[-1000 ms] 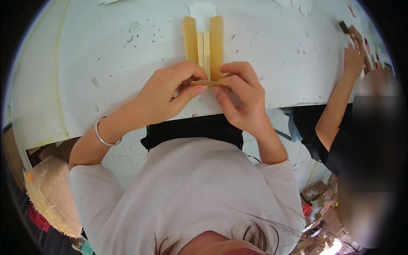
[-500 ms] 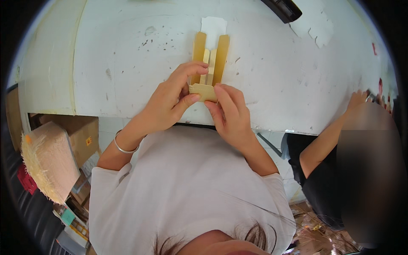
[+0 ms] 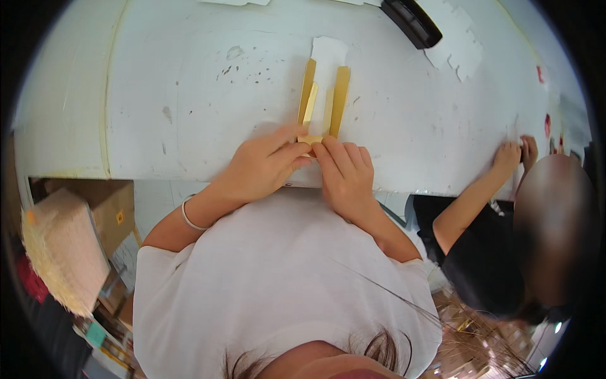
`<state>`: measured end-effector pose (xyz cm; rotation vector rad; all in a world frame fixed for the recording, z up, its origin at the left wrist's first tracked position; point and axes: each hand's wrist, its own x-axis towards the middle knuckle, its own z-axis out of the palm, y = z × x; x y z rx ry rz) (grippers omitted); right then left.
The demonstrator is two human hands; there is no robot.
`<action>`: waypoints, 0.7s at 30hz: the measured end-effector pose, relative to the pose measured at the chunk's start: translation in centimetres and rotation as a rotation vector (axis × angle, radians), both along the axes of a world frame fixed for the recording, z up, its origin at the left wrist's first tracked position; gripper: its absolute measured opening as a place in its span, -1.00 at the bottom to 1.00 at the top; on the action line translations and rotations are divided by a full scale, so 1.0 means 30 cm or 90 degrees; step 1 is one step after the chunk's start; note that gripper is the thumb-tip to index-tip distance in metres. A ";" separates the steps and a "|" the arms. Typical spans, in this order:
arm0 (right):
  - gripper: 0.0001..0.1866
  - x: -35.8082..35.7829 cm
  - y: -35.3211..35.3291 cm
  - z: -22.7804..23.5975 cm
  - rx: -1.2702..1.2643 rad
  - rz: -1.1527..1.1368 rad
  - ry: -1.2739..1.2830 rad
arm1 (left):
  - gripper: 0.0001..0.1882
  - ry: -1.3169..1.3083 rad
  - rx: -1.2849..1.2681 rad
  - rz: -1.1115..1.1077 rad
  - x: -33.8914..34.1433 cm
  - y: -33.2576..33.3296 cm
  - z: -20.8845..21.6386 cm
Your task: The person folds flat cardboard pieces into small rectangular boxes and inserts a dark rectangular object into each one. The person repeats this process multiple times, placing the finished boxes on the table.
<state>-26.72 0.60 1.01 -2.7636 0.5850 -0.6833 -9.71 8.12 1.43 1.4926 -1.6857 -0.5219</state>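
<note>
A partly folded carton (image 3: 341,95), gold outside and white inside, lies on the table in front of me. Its two long gold side walls stand up, and a white flap stretches away at the far end. At the near end, my left hand (image 3: 265,161) and my right hand (image 3: 344,170) meet at the small gold end panel. Both have their fingers closed on it, fingertips almost touching. My fingers cover most of that end panel.
The white table (image 3: 189,126) carries dark specks. At the far right lie a black object (image 3: 413,24) and white cut card (image 3: 457,44). Another person (image 3: 480,252) works at the right. Cardboard boxes (image 3: 113,215) stand below the table's left edge.
The near end panel, raised before, is now lower under my fingertips. My hands have drawn closer together, and the long side walls have spread apart. The view has shifted slightly.
</note>
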 end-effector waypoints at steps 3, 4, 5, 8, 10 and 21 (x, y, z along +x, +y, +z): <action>-0.71 0.022 0.022 0.009 -0.014 -0.053 0.039 | -0.84 -0.089 -0.082 -0.051 0.018 -0.009 -0.011; -0.73 0.032 0.027 0.017 -0.009 -0.078 0.051 | -0.84 -0.112 -0.088 -0.064 0.027 -0.025 -0.014; -0.74 0.039 0.039 0.023 -0.001 -0.096 0.062 | -0.84 -0.136 -0.091 -0.070 0.029 -0.026 -0.016; -0.79 0.063 0.055 0.026 0.015 -0.139 0.070 | -0.88 -0.151 -0.029 -0.092 0.021 -0.032 -0.033; -0.80 0.065 0.060 0.028 0.041 -0.158 0.116 | -0.90 -0.161 0.004 -0.098 0.017 -0.036 -0.030; -0.76 0.048 0.068 0.033 0.194 -0.150 -0.004 | -0.92 -0.014 -0.006 -0.127 0.020 -0.025 -0.022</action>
